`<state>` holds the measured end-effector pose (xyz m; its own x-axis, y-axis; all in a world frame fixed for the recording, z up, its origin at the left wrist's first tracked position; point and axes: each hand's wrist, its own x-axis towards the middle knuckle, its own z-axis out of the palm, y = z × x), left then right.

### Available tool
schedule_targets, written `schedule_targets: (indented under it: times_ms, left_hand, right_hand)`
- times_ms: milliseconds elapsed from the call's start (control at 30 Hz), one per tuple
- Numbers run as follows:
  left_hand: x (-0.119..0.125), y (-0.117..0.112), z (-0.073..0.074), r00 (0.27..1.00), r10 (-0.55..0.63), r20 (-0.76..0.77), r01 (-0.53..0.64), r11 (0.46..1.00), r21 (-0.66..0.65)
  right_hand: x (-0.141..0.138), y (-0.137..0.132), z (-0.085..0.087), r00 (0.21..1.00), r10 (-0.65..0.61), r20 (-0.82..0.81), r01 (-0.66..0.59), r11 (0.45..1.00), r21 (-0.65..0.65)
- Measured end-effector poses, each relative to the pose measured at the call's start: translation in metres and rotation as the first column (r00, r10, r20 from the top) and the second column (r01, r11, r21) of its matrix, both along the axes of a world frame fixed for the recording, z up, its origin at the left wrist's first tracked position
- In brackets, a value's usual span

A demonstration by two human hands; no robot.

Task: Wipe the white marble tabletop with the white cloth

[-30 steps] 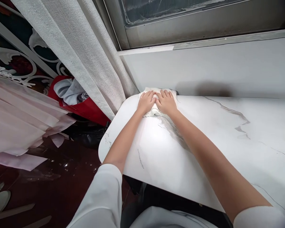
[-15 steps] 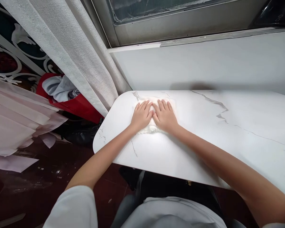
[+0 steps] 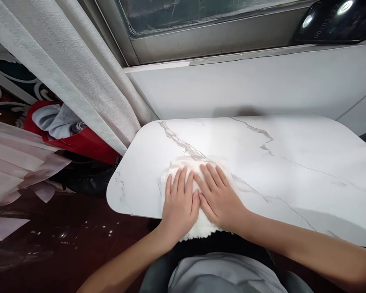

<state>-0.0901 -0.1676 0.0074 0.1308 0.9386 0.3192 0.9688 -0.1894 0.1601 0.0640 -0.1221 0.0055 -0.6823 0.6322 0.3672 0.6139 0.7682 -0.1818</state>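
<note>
A white cloth (image 3: 198,232) lies flat near the front edge of the white marble-patterned table (image 3: 293,142), its fringed near end hanging past that edge. My left hand (image 3: 179,205) rests flat on the cloth's left part, fingers stretched forward. Beside it, my right hand (image 3: 219,195) presses on the right part, fingers slightly spread and angled left. The two thumbs and index fingers come close together at the middle. Neither hand grips the cloth; both palms face down on it.
A white wall panel and a window frame (image 3: 219,38) rise behind the table. A dark device with a lit timer (image 3: 335,22) sits on the ledge at the upper right. A pale curtain (image 3: 88,69) hangs at the left, near a red bag (image 3: 88,142) holding grey fabric.
Both hands have slid the cloth from the table's back edge toward me, to the front edge. The view has shifted a little to the right.
</note>
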Motion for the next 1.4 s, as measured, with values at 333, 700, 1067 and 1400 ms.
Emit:
schedule_targets:
  times_ms: [333, 700, 1067, 1400]
  left_hand:
    - [0.039, 0.049, 0.004, 0.981, -0.170, 0.092, 0.178, 0.980, -0.091]
    - [0.024, 0.196, 0.001, 0.982, -0.099, 0.159, 0.106, 0.994, -0.040]
    - [0.072, 0.269, 0.003, 0.991, -0.070, 0.112, 0.075, 0.996, -0.043]
    - [0.114, 0.237, 0.004, 0.984, -0.173, 0.039, 0.175, 0.983, -0.050]
  right_hand:
    - [0.048, 0.028, -0.005, 0.986, -0.158, 0.052, 0.160, 0.987, -0.024]
    - [0.025, 0.169, -0.001, 0.961, -0.246, 0.124, 0.255, 0.965, -0.061]
    - [0.067, 0.242, -0.003, 0.955, -0.294, 0.036, 0.296, 0.953, -0.072]
    - [0.106, 0.192, -0.004, 0.881, -0.453, 0.140, 0.465, 0.883, -0.070]
